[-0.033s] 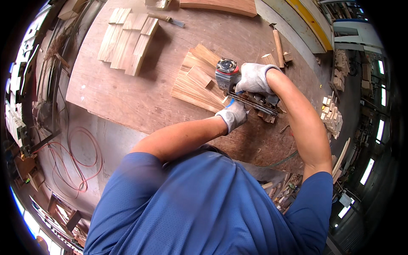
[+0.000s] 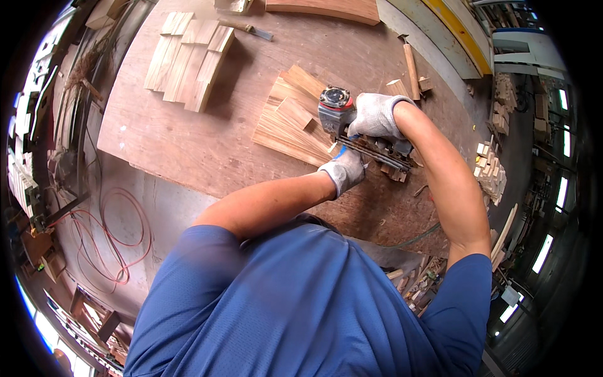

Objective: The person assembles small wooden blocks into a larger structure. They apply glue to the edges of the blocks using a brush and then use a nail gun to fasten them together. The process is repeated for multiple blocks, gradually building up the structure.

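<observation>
My right hand [image 2: 377, 115], in a pale work glove, is closed round the handle of a nail gun [image 2: 336, 113]. The tool has a grey body, a round dark cap and a red ring; its long magazine [image 2: 377, 156] slants down to the right. Just below the tool, my gloved left hand [image 2: 345, 169] has its fingers curled beside a small pale wood end and a blue strip. What those fingers hold is hidden by the magazine. Left of the tool, several light wood strips [image 2: 282, 129] lie fanned out, with a short wood block [image 2: 294, 113] on top.
All this lies on a plywood worktop [image 2: 207, 147]. Stacked wood blocks [image 2: 188, 60] stand at the far left, near a chisel [image 2: 251, 30]. A hammer [image 2: 411, 69] lies at the far right, and a reddish board [image 2: 323, 9] at the back. Red hose coils [image 2: 129, 220] hang at the left.
</observation>
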Available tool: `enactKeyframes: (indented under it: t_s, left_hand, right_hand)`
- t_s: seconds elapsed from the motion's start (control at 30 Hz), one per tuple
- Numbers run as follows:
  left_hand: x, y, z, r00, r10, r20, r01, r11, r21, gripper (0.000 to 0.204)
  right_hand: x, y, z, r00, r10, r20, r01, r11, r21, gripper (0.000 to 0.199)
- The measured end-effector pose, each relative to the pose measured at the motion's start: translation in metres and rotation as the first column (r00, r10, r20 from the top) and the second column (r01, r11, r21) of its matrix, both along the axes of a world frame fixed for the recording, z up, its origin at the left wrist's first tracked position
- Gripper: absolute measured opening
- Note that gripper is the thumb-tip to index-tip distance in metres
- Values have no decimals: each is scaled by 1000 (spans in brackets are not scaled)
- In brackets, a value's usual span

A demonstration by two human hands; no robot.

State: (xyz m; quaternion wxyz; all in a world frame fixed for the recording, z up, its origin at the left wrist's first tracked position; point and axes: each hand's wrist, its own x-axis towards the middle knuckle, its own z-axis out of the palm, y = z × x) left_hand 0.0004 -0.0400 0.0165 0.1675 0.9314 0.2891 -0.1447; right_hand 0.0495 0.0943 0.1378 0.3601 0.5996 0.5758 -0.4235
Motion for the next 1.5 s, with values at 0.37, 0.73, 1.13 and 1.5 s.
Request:
enactKeyframes:
  t_s: [0.37, 0.73, 1.13, 1.5]
  left_hand:
    - [2, -6, -33, 991, 39, 131, -29, 997, -78, 45]
    - [-32, 16, -47, 971, -39, 234, 27, 998, 53, 27]
    - [-52, 43, -30, 979, -149, 141, 139, 987, 81, 29]
    - [-61, 52, -10, 985, -49, 165, 55, 998, -27, 49]
  right_hand:
    - [5, -7, 11, 994, -13, -106, 22, 996, 84, 31]
    - [96, -150, 91, 745, -454, -488, 634, 711, 305, 31]
    - [156, -335, -80, 714, -691, 110, 521, 630, 575, 55]
    - [151, -394, -183, 679, -733, 34, 560, 548, 622, 89]
